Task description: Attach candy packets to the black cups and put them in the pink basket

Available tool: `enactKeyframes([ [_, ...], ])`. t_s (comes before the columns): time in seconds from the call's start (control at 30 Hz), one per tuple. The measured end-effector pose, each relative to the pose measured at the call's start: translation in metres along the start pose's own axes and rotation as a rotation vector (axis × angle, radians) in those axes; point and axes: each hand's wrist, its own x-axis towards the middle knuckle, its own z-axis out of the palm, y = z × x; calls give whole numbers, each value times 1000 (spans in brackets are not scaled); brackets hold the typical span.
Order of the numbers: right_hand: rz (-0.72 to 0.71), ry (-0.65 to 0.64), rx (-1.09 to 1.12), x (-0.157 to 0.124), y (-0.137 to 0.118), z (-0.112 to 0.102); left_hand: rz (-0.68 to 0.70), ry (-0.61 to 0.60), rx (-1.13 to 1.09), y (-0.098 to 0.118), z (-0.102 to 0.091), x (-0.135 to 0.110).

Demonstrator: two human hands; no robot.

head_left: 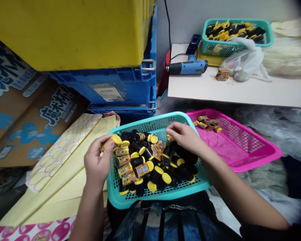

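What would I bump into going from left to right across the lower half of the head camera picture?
Cardboard box → sheet of yellow oval stickers → left hand pinching a yellow-capped tube → teal basket full of black and yellow tubes → pink basket.

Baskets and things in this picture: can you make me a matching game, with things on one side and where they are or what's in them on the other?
Things
1. near teal basket
2. pink basket
3. blue tool
4. left hand

Matches
A. lies on the white table
B. grips a yellow-capped tube
C. piled with black tubes
D. has just a few labelled tubes in its far corner

Pairs: 1-C, 2-D, 3-A, 4-B
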Motion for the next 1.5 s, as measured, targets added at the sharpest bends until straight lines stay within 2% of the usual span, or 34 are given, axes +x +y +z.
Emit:
enactKeyframes([
  [0.07,40,-127,-287,1,2,1,-37,-68,188,-9,5,6],
  [0.17,-4,-318,-423,-7,-1,5,-32,-209,347,-17,15,10],
  [0.27,-134,-439,-472,-17,-3,8,-38,-163,372,-22,19,12],
  [0.37,-292,-477,-502,-20,0,8,-111,-203,464,-25,14,16],
  [0.43,-307,-445,-427,-17,2,6,-123,-182,504,-22,10,16],
  [0.47,-278,-419,-363,-15,2,5,-105,-123,499,-18,9,15],
  [0.53,-200,-386,-193,-12,1,0,-45,9,398,-4,10,8],
  [0.57,-167,-392,-99,-11,-1,-3,-24,20,293,5,12,3],
  [0.6,-142,-413,-9,-11,-3,-5,-24,-34,158,15,16,-3],
  [0.67,-111,-474,154,-13,-8,-7,-96,-297,-152,33,27,-14],
  [0.73,-93,-512,277,-16,-14,-7,-245,-566,-400,46,39,-23],
  [0.8,-96,-507,349,-20,-19,-5,-377,-669,-522,52,49,-27],
  [0.9,-129,-475,414,-22,-24,3,-447,-667,-555,54,57,-27],
  [0.97,-91,-419,486,-20,-27,8,-433,-649,-591,55,59,-25],
  [1.07,-30,-328,566,-16,-29,10,-412,-561,-702,56,62,-22],
  [1.13,-64,-267,486,-16,-29,5,-425,-476,-754,54,63,-19],
  [1.2,-73,-246,218,-20,-27,-1,-440,-381,-756,49,62,-17],
  [1.3,3,-364,-401,-34,-20,2,-450,-271,-721,40,59,-15],
  [1.37,-7,-453,-709,-44,-15,13,-479,-249,-722,35,57,-16],
  [1.43,-51,-484,-836,-49,-13,21,-520,-261,-746,31,56,-19],
  [1.5,-62,-477,-818,-49,-13,19,-536,-279,-772,26,55,-22],
])
